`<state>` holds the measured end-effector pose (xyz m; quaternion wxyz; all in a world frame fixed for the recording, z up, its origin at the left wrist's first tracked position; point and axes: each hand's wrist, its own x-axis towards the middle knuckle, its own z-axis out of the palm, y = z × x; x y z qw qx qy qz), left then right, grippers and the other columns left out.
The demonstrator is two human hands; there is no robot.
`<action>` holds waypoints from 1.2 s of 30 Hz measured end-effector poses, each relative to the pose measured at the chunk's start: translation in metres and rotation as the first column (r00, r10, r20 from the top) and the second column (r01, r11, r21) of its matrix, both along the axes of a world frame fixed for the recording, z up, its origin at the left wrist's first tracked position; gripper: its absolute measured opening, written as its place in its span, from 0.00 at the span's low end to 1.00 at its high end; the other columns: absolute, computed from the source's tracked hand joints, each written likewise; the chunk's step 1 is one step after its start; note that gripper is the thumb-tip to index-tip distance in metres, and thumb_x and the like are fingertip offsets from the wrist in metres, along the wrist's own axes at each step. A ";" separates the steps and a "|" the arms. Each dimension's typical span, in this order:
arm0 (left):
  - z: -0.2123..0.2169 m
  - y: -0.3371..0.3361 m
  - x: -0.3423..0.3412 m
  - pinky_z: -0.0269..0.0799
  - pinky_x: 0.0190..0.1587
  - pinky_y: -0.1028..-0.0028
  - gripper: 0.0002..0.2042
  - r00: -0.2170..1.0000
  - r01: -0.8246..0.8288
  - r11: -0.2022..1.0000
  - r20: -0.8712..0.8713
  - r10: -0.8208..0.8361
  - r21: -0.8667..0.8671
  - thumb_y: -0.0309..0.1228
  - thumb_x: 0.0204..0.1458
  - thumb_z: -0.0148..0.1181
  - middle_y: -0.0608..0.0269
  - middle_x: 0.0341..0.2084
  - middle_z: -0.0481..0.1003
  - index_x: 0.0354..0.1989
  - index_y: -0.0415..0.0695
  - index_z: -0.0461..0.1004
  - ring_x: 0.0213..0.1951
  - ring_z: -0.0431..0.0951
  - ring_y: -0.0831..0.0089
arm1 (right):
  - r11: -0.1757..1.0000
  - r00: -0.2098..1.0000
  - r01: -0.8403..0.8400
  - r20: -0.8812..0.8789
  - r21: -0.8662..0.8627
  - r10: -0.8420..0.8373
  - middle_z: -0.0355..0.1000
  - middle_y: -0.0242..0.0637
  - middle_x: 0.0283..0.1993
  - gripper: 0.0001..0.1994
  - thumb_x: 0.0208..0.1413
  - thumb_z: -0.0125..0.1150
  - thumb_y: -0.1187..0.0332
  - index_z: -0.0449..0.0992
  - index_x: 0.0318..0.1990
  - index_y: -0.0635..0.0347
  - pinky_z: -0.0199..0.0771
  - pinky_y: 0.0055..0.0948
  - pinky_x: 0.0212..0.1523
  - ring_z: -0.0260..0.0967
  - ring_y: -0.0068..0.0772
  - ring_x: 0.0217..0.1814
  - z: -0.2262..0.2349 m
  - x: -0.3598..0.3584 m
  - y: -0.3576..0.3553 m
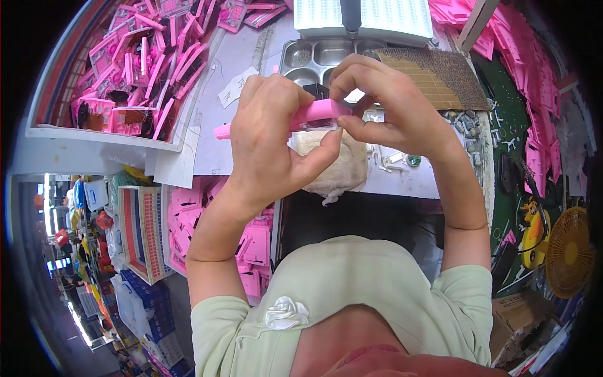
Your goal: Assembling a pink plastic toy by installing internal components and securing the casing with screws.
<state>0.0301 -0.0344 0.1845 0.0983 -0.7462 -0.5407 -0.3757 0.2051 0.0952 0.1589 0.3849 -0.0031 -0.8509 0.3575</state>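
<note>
Fingers (286,91) of left hand (264,135) clamped on a pink case (321,111); right hand (402,110) has thumb and fingertips pinched on the end of it. Pink case is held up just nearside of the metal tray (313,55). Metal tray has several compartments, partly hidden by the right hand; contents too small to tell. Left of metal tray: white-rimmed crate (107,139), heaped with pink pieces (141,69). Nearside of metal tray: pale cloth pad (336,163). Beyond metal tray: white panel (396,19). Right of metal tray: cardboard sheet (440,75), then small metal parts (468,125).
</note>
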 end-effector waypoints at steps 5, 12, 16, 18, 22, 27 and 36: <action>0.002 -0.006 0.003 0.61 0.35 0.61 0.20 0.999 -0.032 0.998 -0.005 0.031 -0.060 0.33 0.38 0.70 0.60 0.27 0.68 0.38 0.42 0.68 0.31 0.66 0.59 | 0.993 0.998 -0.056 0.029 -0.108 0.060 0.72 0.38 0.40 0.12 0.54 0.67 0.71 0.74 0.43 0.63 0.79 0.30 0.35 0.73 0.35 0.41 -0.001 0.001 -0.005; -0.004 -0.036 0.005 0.59 0.42 0.57 0.22 0.991 -0.108 0.982 -0.092 0.094 -0.157 0.37 0.40 0.67 0.55 0.34 0.68 0.43 0.41 0.69 0.38 0.65 0.55 | 0.923 0.979 -0.170 0.045 -0.346 0.197 0.70 0.36 0.40 0.15 0.52 0.68 0.72 0.73 0.45 0.63 0.80 0.25 0.32 0.72 0.28 0.39 -0.013 -0.003 -0.034; -0.021 -0.066 0.008 0.58 0.43 0.55 0.22 0.993 -0.111 0.958 -0.055 0.100 -0.264 0.39 0.42 0.65 0.53 0.35 0.66 0.43 0.40 0.68 0.39 0.64 0.53 | 0.869 0.959 -0.187 0.105 -0.457 0.262 0.69 0.37 0.39 0.15 0.50 0.68 0.74 0.71 0.44 0.63 0.78 0.24 0.29 0.70 0.28 0.37 -0.019 -0.002 -0.063; -0.023 -0.074 0.011 0.57 0.43 0.55 0.22 0.992 -0.129 0.944 -0.054 0.118 -0.305 0.40 0.43 0.63 0.52 0.37 0.66 0.43 0.40 0.68 0.40 0.64 0.52 | 0.886 0.966 -0.173 0.100 -0.430 0.237 0.68 0.36 0.38 0.15 0.48 0.68 0.74 0.71 0.42 0.63 0.76 0.24 0.26 0.71 0.28 0.35 -0.028 -0.004 -0.072; -0.024 -0.081 0.010 0.56 0.44 0.55 0.22 0.991 -0.133 0.932 -0.065 0.118 -0.336 0.41 0.43 0.62 0.51 0.37 0.65 0.43 0.40 0.68 0.41 0.63 0.52 | 0.889 0.975 -0.147 0.086 -0.433 0.203 0.69 0.36 0.37 0.15 0.47 0.69 0.75 0.71 0.41 0.63 0.75 0.25 0.25 0.71 0.29 0.34 -0.034 -0.007 -0.082; -0.020 -0.075 0.007 0.56 0.45 0.56 0.23 0.992 -0.117 0.950 -0.082 0.097 -0.289 0.41 0.43 0.63 0.52 0.37 0.65 0.44 0.40 0.68 0.41 0.63 0.52 | 0.931 0.987 -0.126 0.051 -0.342 0.152 0.68 0.37 0.37 0.15 0.44 0.69 0.75 0.71 0.40 0.63 0.74 0.27 0.26 0.70 0.31 0.34 -0.030 -0.008 -0.080; -0.012 -0.069 0.005 0.57 0.45 0.57 0.21 0.998 -0.043 0.944 -0.059 0.025 -0.327 0.36 0.47 0.67 0.54 0.38 0.68 0.47 0.41 0.69 0.41 0.65 0.54 | 0.979 0.988 -0.133 0.060 -0.153 0.143 0.68 0.41 0.38 0.18 0.39 0.68 0.76 0.70 0.40 0.62 0.72 0.38 0.39 0.69 0.44 0.38 -0.023 -0.003 -0.067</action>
